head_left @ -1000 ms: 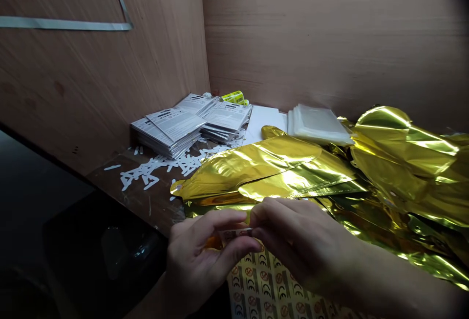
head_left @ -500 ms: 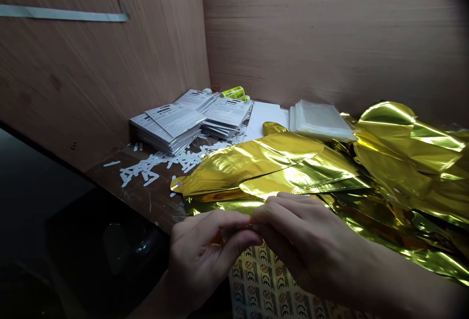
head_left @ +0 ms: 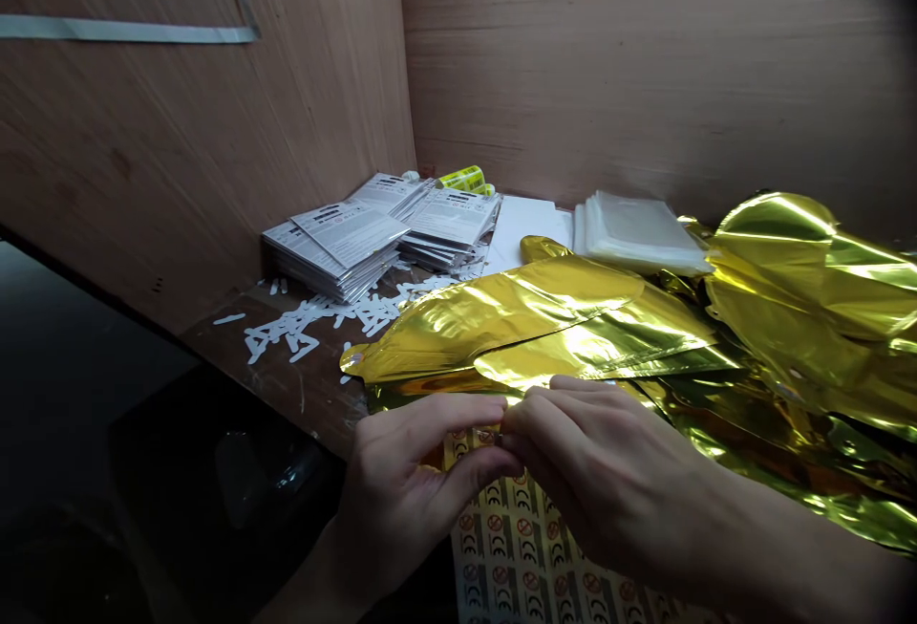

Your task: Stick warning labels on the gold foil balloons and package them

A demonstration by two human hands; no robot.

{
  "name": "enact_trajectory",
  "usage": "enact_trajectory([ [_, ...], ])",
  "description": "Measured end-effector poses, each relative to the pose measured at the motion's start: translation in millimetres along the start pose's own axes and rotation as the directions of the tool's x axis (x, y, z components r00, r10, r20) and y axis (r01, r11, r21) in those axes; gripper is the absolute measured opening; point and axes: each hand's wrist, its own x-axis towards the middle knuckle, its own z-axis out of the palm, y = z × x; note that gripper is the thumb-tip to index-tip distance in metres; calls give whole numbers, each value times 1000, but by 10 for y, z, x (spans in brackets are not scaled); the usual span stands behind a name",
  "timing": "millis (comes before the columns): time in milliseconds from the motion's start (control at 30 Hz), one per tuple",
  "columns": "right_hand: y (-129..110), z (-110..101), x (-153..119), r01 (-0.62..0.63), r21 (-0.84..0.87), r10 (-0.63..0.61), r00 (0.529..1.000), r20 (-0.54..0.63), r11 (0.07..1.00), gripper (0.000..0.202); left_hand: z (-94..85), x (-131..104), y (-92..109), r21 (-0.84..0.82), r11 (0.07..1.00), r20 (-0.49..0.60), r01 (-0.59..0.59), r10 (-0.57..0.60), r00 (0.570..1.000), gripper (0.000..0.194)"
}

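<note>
Above a sheet of CE-mark stickers [head_left: 494,543], my two hands meet at the fingertips. The thumb and forefinger of my left hand [head_left: 412,490] are apart in a curved shape, their tips against the right fingers, and the stickers show through the gap. My right hand [head_left: 608,471] is closed with its fingertips pressed together; whatever it pinches is hidden. Just beyond the hands lies a gold foil balloon [head_left: 487,318], flat and creased, its small round tab pointing left. More gold foil balloons [head_left: 823,290] are heaped to the right.
Stacks of printed packets [head_left: 344,247] stand at the back left, with white paper scraps [head_left: 293,328] strewn before them. Behind are a yellow label roll [head_left: 462,179], white cards [head_left: 526,223] and clear plastic bags [head_left: 637,232]. Wooden panels [head_left: 608,60] enclose the back and left.
My left thumb and forefinger have spread apart from a near pinch, widening the gap between them. The whole view has shifted slightly; the balloons and packets lie as before.
</note>
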Motion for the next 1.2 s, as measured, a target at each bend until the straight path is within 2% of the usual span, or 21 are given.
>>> enact_trajectory([
  [100, 16, 23, -4, -3, -39, 4, 1000, 27, 999, 22, -3, 15, -30, -17, 1000, 32, 13, -12, 999, 25],
  [233, 34, 57, -14, -8, -104, 14, 998, 61, 995, 23, 7, 36, -44, -63, 993, 87, 95, -90, 992, 17],
  [400, 71, 92, -54, 30, -181, -9, 993, 117, 983, 22, 22, 41, -48, -50, 986, 113, 162, -156, 981, 14],
  [467, 86, 104, -64, 52, -212, -22, 990, 142, 976, 22, 29, 33, -47, -52, 987, 108, 151, -145, 984, 14],
  [600, 77, 105, -44, 31, -249, 20, 980, 196, 968, 23, 41, 10, -36, -62, 997, 49, 38, -35, 998, 16],
  [733, 61, 96, -20, -90, -258, 145, 968, 203, 962, 18, 41, -12, -25, 29, 995, 15, -94, 94, 996, 21],
  [833, 94, 113, -30, -150, -191, 184, 967, 175, 970, 16, 45, -44, -11, 125, 973, -3, -196, 197, 980, 21],
  [967, 172, 132, -44, -134, -28, 137, 971, 194, 991, 13, 34, -123, 55, 237, 925, 5, -298, 305, 952, 24],
  [1067, 207, 123, -52, -182, 43, 168, 960, 223, 982, 11, -97, -174, 125, 220, 934, 51, -282, 278, 959, 20],
  [1133, 208, 109, -60, -212, 61, 195, 959, 207, 975, 15, -288, -160, 142, 139, 965, 99, -220, 208, 973, 18],
  [1200, 198, 96, -65, -188, 96, 168, 969, 182, 977, 17, -547, -77, 109, 79, 993, 111, -91, 82, 990, 17],
])
